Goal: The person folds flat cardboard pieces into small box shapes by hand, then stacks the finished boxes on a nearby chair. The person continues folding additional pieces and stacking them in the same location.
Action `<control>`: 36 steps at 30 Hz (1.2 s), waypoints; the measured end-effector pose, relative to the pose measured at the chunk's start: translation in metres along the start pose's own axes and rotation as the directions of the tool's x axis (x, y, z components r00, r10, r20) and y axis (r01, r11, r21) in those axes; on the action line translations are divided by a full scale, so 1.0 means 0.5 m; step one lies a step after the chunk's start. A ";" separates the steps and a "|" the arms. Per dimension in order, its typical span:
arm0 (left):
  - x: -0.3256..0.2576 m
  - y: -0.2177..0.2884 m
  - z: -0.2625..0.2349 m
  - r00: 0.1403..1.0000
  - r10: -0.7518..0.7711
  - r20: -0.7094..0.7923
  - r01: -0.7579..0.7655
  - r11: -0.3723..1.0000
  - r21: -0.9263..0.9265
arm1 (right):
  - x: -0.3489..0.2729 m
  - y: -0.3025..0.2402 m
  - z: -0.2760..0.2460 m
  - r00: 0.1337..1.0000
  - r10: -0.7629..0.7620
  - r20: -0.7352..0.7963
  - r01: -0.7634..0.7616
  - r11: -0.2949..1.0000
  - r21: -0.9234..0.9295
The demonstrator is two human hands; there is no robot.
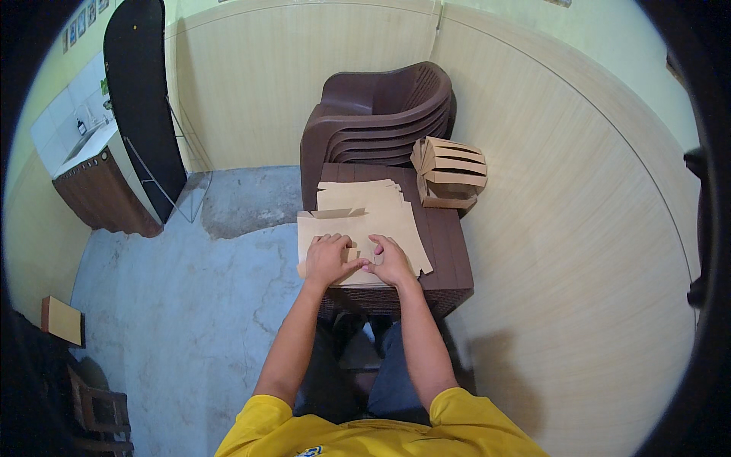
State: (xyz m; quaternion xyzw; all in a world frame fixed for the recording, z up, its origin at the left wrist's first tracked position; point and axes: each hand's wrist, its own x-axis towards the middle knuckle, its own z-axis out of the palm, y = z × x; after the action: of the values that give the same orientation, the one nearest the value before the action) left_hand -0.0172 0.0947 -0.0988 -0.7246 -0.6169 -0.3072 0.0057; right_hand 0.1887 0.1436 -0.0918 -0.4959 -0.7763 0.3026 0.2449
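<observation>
Flat light-brown cardboard sheet [324, 226] with a raised flap at its far edge lies under our left fingers, on more flat light-brown cardboard sheets [358, 195] spread beyond both hands. We can make out a small blue-and-white emblem on the yellow short-sleeved shirt [365, 438], nearer us than the fingers, too small to read.

Our 2 forearms reach forward and converge. Our left hand [329, 259] is palm down, fingers bent, thumb pointing right; our right hand [391, 260] curves leftward. The 2 thumb tips meet. Each hand leaves a gap between thumb and fingers, but we cannot tell whether either pinches cardboard. Beneath is a dark-brown plastic table [449, 244]; stacked dark-brown plastic armchairs [358, 126] stand beyond our fingers.
</observation>
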 end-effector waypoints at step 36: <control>-0.011 0.157 0.045 0.997 0.067 0.031 -0.066 0.997 -0.035 | -0.075 0.124 -0.120 0.982 -0.127 -0.137 0.143 0.984 0.110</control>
State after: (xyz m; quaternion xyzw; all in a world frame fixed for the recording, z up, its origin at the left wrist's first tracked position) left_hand 0.0631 0.0797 -0.0905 -0.7496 -0.5872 -0.3055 -0.0062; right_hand 0.2829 0.1430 -0.0972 -0.4449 -0.7712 0.2985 0.3439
